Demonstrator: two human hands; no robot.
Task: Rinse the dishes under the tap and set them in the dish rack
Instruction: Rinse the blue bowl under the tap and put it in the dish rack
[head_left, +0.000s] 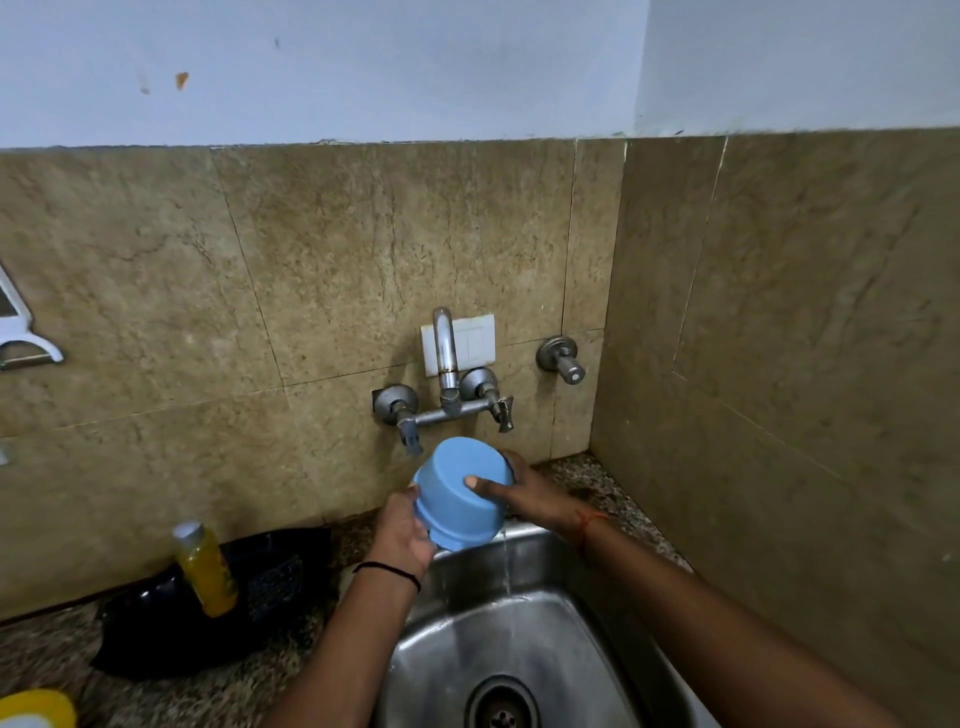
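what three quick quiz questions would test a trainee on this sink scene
1. True or false: only one hand holds the blue bowl.
2. The water stream falls into: A) the steel sink B) the yellow bottle C) the black dish rack
3. Which way does the bowl's base face?

Key: 1. False: the left hand and right hand both grip it. 2. A. 3. Up, towards the tap.

Head view, close, angled down over sink (524, 631), facing wall.
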